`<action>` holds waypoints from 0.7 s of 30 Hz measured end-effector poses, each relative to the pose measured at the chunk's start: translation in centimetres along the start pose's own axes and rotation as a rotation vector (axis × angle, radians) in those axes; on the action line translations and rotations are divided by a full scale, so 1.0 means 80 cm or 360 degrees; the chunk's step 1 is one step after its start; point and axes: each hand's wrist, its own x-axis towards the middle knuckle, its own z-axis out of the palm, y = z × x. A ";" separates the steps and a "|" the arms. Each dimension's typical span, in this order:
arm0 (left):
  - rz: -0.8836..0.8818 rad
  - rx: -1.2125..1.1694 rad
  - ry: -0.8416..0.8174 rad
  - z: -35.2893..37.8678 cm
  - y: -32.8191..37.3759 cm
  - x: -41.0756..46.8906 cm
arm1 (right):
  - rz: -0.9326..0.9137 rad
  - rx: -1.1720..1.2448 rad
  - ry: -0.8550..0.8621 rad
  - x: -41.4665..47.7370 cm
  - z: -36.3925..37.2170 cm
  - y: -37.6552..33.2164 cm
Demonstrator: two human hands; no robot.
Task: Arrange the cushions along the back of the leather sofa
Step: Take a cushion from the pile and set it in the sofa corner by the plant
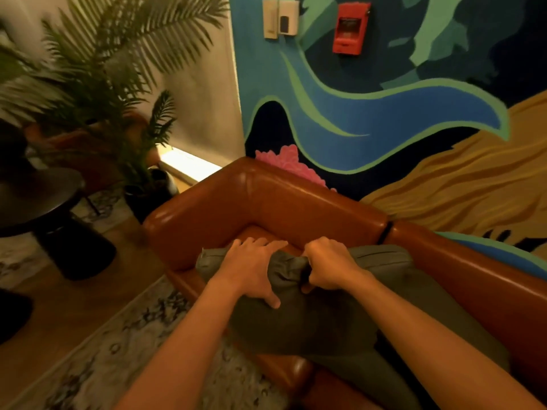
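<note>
Gripping the soft, light green cushion (310, 315) near the sofa's (266, 199) back corner, your left hand (251, 270) lies spread while your right hand (328, 267) bunches its yielding top edge.

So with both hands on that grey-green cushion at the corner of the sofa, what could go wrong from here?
1. The right hand bunches the top edge of the grey-green cushion while the left hand lies flat, so it may end up creased or lopsided.
2. The cushion lies flat on the seat, not yet against the leather sofa back; stood up, it might slump forward.
3. Part of it overhangs the seat's front edge, so it could slip toward the rug.
</note>
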 end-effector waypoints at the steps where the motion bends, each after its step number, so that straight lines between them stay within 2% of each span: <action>1: -0.0050 -0.0013 -0.0061 0.004 -0.010 -0.002 | -0.0056 -0.0033 -0.0037 0.011 0.004 -0.009; 5: -0.0203 -0.0044 -0.0202 0.034 -0.049 -0.001 | -0.0261 -0.0168 -0.0137 0.063 0.023 -0.047; 9: -0.0422 -0.0207 -0.0232 0.074 -0.104 0.018 | -0.0429 -0.0279 -0.0271 0.130 0.042 -0.076; 15: -0.0588 -0.0285 -0.0256 0.115 -0.186 0.082 | -0.0663 -0.0430 -0.0535 0.278 0.038 -0.088; 18: -0.0642 -0.0305 -0.0276 0.121 -0.232 0.116 | -0.0542 -0.0512 -0.0559 0.355 0.031 -0.069; 21: -0.0720 -0.0389 -0.0312 0.117 -0.283 0.145 | -0.0338 -0.0329 -0.0526 0.425 0.027 -0.037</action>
